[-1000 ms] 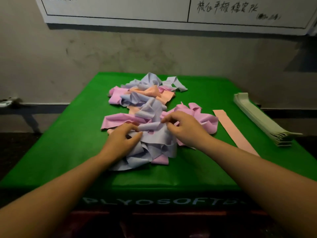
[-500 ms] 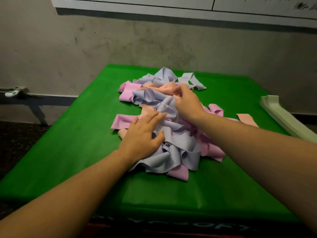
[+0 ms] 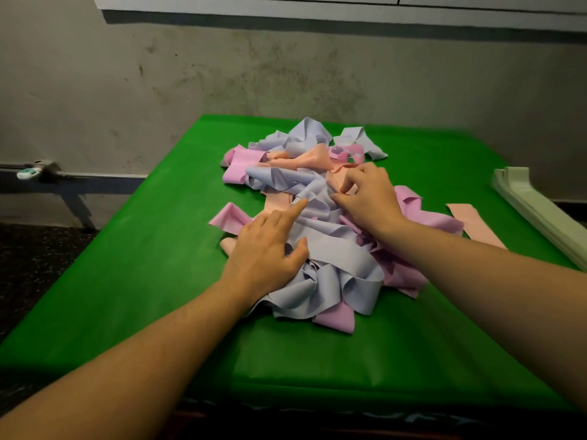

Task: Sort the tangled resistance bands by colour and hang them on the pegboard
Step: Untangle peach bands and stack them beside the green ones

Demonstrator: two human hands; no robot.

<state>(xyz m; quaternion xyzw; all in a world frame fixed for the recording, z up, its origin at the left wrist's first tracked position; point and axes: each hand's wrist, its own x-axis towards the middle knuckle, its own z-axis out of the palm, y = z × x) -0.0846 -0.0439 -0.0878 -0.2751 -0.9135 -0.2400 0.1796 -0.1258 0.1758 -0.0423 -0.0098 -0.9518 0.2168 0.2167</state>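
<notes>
A tangled pile of flat resistance bands lies in the middle of the green table (image 3: 152,281): lavender bands (image 3: 343,268), pink bands (image 3: 236,168) and peach bands (image 3: 313,158) knotted together. My left hand (image 3: 270,249) rests flat on the near part of the pile, its index finger stretched out onto a lavender band. My right hand (image 3: 365,195) sits on the pile's middle, and its fingers pinch a peach band there. The pegboard is not in view.
One peach band (image 3: 473,225) lies flat and apart on the table's right side. A stack of pale green bands (image 3: 540,214) runs along the right edge. A white board (image 3: 317,4) hangs on the grey wall behind. A rail with a bracket (image 3: 38,169) is at left.
My right hand moved from the near lavender bands up to the peach band in the pile's middle. My left hand flattened on the pile and extended its index finger. The camera shifted right and tilted down.
</notes>
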